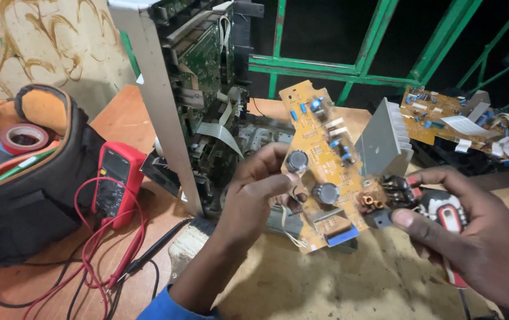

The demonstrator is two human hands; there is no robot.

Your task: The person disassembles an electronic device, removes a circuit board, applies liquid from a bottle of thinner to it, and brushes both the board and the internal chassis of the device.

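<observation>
Head view: circuit board [325,166] held upright, long axis tilted top-left.

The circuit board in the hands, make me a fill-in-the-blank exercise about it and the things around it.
1. The left hand holds a circuit board whose colour is ____.
2. The right hand grips a tool with a red and ____ handle.
3. The red meter rests against a black ____ on the left.
4. Behind the table runs a metal railing painted ____.

Missing words: yellow; black; bag; green
</observation>
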